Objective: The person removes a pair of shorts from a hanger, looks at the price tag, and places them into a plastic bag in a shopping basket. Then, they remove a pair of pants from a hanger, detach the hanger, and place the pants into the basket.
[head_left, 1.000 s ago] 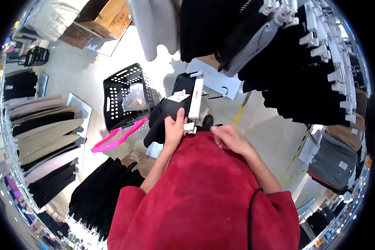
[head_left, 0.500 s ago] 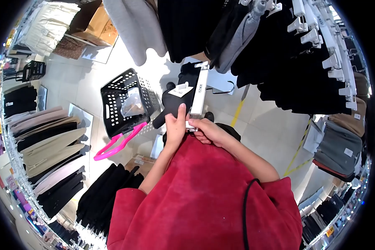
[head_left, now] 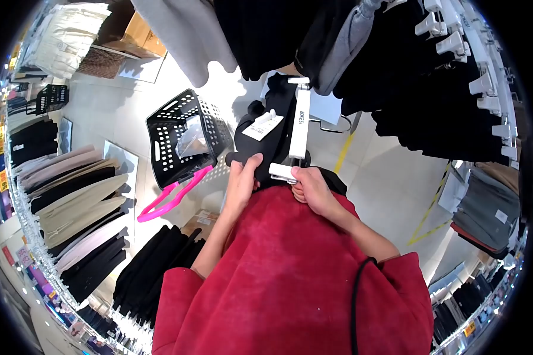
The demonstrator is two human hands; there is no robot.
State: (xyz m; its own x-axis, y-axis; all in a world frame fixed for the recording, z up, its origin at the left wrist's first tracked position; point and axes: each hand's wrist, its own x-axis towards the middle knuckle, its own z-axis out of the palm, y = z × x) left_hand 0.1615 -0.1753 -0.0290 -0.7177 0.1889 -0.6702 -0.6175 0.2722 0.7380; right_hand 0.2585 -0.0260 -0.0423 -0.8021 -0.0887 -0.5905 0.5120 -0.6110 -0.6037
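A white clip hanger (head_left: 299, 127) with dark lettering stands out lengthwise in front of my body. My right hand (head_left: 314, 190) is closed on its near end, thumb pressed against the white clip (head_left: 283, 172). Just left of the hanger hangs a black garment (head_left: 269, 155) with a white paper tag (head_left: 262, 126). My left hand (head_left: 241, 182) is closed on the near edge of this garment, thumb on top. The far clip (head_left: 298, 80) overlaps the garment's far end.
A black perforated shopping basket (head_left: 221, 131) with a pink handle (head_left: 173, 204) is on the floor to the left, a clear bag (head_left: 192, 139) inside. Racks of black trousers (head_left: 438, 121) crowd the right front. Folded-over garments (head_left: 80, 207) hang along the left.
My hands have drawn apart. The right one has shifted right with the hanger, the left slightly left, and the near clip now shows between them.
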